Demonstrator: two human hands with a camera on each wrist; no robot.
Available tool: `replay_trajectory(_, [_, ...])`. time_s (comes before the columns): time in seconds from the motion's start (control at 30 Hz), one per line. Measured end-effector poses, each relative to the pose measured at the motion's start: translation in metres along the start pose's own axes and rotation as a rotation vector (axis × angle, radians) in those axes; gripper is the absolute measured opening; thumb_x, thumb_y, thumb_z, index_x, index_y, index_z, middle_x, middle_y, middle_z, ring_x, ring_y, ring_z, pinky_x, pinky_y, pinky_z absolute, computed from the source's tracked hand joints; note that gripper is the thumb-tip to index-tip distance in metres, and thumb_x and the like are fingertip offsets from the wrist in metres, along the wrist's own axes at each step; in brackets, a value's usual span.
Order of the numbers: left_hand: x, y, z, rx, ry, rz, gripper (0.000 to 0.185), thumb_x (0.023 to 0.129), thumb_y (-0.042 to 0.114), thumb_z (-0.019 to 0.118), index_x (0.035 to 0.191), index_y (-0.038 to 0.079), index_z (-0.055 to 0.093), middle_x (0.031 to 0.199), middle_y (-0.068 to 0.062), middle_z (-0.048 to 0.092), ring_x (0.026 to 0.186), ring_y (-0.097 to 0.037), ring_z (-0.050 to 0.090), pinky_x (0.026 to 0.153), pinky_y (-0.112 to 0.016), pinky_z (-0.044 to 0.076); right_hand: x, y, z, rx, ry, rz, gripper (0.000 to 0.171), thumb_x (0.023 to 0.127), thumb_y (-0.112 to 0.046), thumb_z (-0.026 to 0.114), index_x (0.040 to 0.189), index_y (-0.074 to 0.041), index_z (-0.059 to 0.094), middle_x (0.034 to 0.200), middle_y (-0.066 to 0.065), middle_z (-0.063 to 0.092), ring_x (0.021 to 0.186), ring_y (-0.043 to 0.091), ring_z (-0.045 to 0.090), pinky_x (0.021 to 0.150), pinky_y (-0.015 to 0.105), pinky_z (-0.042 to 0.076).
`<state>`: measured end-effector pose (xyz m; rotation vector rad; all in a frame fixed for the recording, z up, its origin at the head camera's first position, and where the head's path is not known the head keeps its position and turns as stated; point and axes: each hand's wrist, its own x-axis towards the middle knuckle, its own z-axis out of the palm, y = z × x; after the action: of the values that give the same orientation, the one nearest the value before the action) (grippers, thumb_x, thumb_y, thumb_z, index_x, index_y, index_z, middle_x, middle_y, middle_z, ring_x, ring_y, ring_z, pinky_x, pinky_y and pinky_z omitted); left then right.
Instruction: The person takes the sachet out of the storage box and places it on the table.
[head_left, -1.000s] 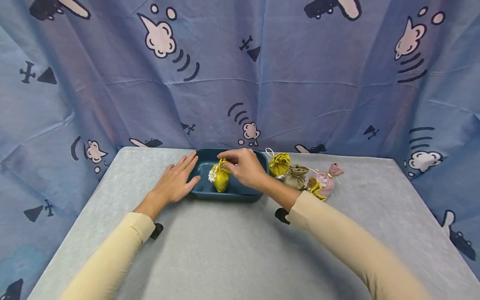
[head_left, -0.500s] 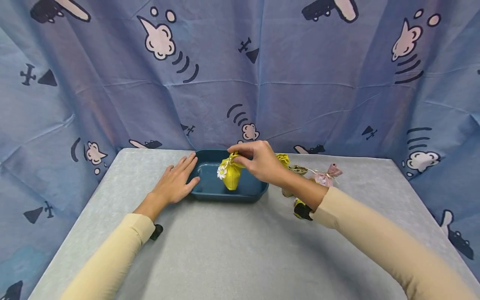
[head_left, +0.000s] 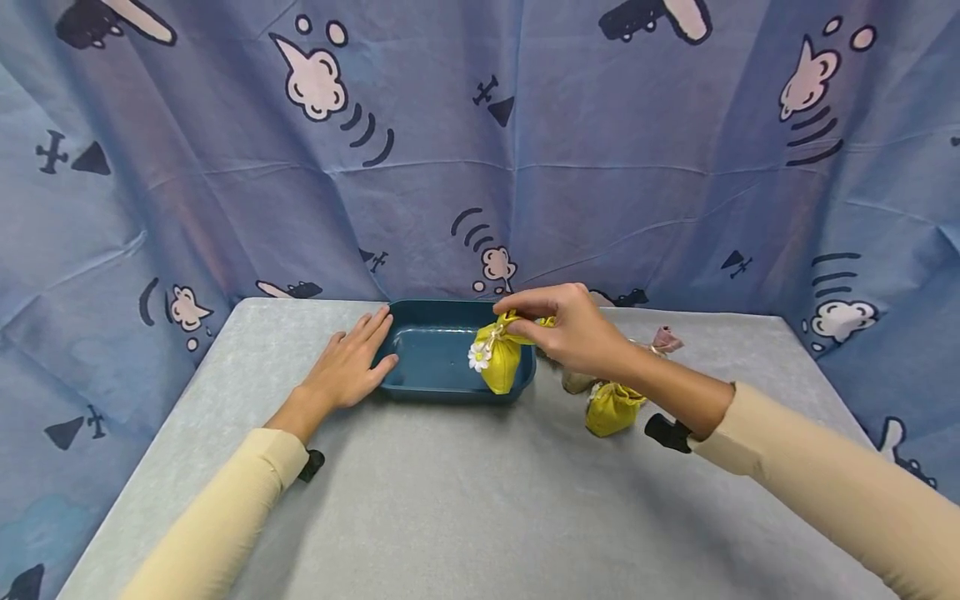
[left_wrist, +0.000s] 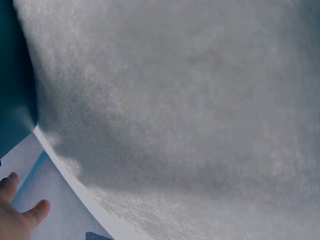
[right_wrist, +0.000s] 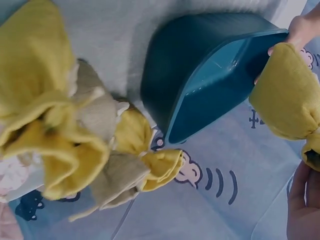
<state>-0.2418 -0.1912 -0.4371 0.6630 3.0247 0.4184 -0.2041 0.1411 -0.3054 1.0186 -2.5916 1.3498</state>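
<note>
My right hand (head_left: 573, 333) pinches the gathered neck of a yellow drawstring pouch (head_left: 501, 362) with a white flower on it. That pouch hangs at the right end of a teal rectangular tray (head_left: 442, 393), and in the right wrist view it (right_wrist: 287, 95) shows whole above the fingers. With fingers extended, my left hand (head_left: 348, 362) rests against the tray's left end. The tray's bare inside floor shows in the head view.
Right of the tray stand another yellow pouch (head_left: 611, 410), a beige pouch (head_left: 576, 382) and a pink pouch (head_left: 666, 340), partly behind my right forearm. One more yellow pouch (right_wrist: 131, 132) shows in the right wrist view. A patterned curtain (head_left: 420, 167) hangs behind the table (head_left: 450, 500).
My right hand has lifted the pouch from inside the tray and carried it to the right. My left hand has stayed at the tray's left end.
</note>
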Motion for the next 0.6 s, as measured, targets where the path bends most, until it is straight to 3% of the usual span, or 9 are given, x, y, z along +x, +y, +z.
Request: replay_trajectory(0.6, [0.001,0.000,0.001,0.001,-0.006,-0.012,0.072,0.103,0.043,0.045,0.161,0.011,0.017,0.167,-0.003,0.008,0.151,-0.032,0.015,0.112,-0.067,0.020,-0.039,0.017,-0.027,-0.070,-0.079,0.021,0.024,0.089,-0.001,0.073,0.112,-0.007,0.075,0.109,0.004,0.074,0.096,0.015,0.071,0.083,0.030,0.057])
